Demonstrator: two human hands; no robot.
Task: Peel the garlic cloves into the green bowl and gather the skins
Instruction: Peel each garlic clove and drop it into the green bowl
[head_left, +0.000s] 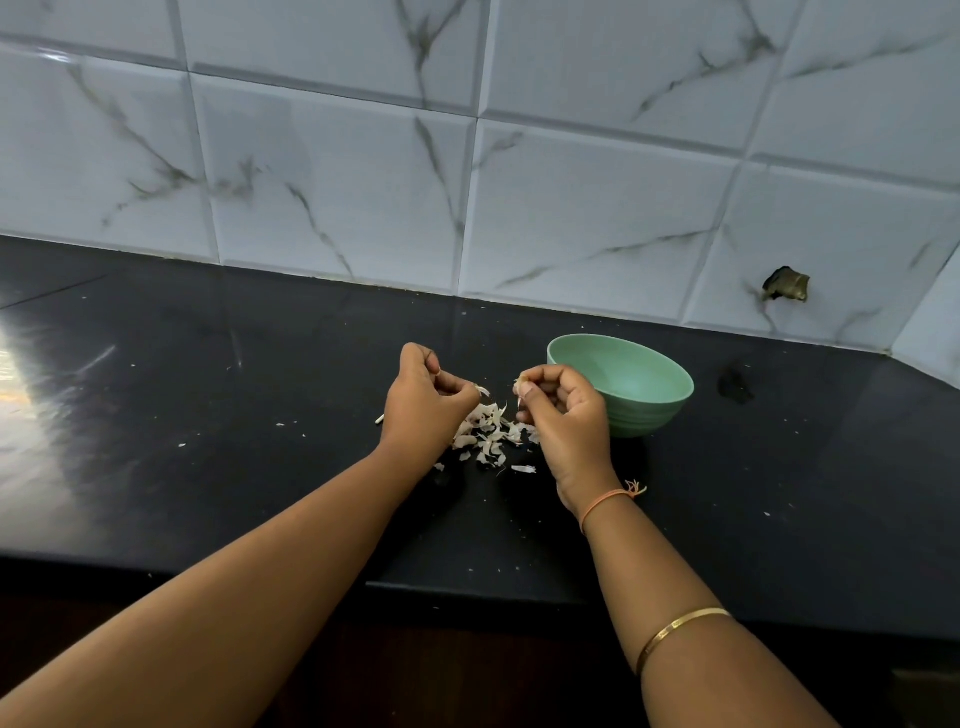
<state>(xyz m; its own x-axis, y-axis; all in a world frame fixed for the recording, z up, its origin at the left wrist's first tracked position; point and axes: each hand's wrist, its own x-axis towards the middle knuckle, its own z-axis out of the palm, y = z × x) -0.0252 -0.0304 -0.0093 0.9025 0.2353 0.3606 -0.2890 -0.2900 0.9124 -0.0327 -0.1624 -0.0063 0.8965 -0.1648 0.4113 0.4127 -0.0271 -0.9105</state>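
Black countertop (249, 467) is spread across the lower view, and two bare forearms are stretched over its front edge. A gold bangle (680, 626) is worn on the right forearm. Farther on, the left hand (428, 402) is held with fingers curled in, a thin flake of skin (481, 389) pinched at their tips. Just beside it, but apart, the right hand (563, 415) is curled round a small garlic clove (522, 385), pinched between thumb and forefinger; how much skin is left on it cannot be told. A loose pile of skins (488, 431) is scattered on the counter below and between the hands. The green bowl (652, 410) is set upright just beyond the right hand; no clove can be made out in the part of its inside that shows. Marble-veined wall tiles (337, 182) are seen behind.

The step in hand is judged to be the stripping of this clove. It is best done with the clove turned by the right fingertips while the skin is drawn off lengthwise by the left, and each flake let fall onto the pile, not flicked aside, so that less gathering is needed afterwards. The bare clove should then be dropped into the bowl, with no skin carried along.
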